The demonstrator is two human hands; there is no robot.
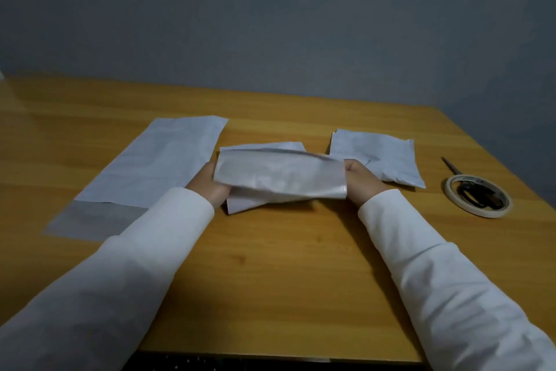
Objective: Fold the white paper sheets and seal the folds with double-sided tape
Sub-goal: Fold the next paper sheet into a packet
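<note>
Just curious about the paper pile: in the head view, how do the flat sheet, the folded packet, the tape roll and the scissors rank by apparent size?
1. flat sheet
2. folded packet
3. tape roll
4. scissors, partly hidden inside the roll, so unsure.

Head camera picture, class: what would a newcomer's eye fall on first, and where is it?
First, the folded white sheet at the table's middle, gripped at its ends by the left hand and right hand. Next, the long flat sheet lying to the left. On the right, a finished packet, then a tape roll ringing the scissors.
</note>
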